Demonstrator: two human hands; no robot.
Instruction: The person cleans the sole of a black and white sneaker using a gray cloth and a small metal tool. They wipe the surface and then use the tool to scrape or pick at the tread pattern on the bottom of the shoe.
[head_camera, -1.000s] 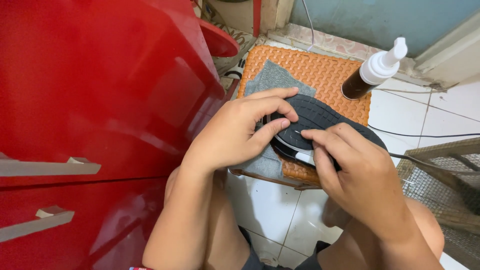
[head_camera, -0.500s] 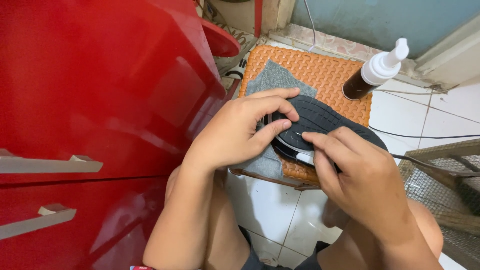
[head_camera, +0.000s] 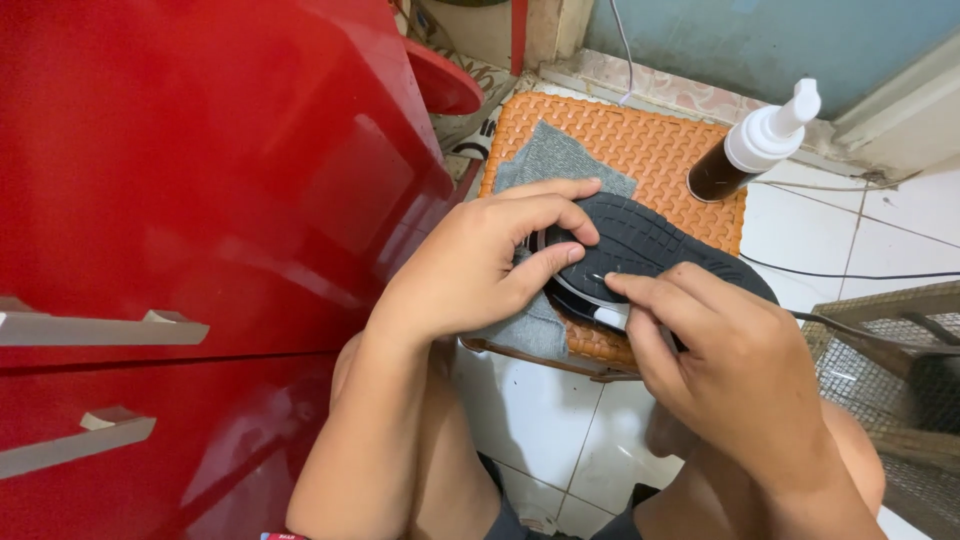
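Observation:
A black shoe lies sole up on an orange woven stool, partly over a grey cloth. My left hand grips the shoe's near end, thumb pressed on the sole. My right hand pinches a thin needle-like thing at the sole's edge; it is too small to tell more. The white rim of the shoe shows between my fingers.
A brown bottle with a white nozzle cap stands at the stool's far right. A red cabinet with metal handles fills the left. A wire mesh basket sits at the right on the white tiled floor. Thin cables run behind.
My right hand's fingers have shifted slightly at the sole's edge. The shoe and my left hand stay in place.

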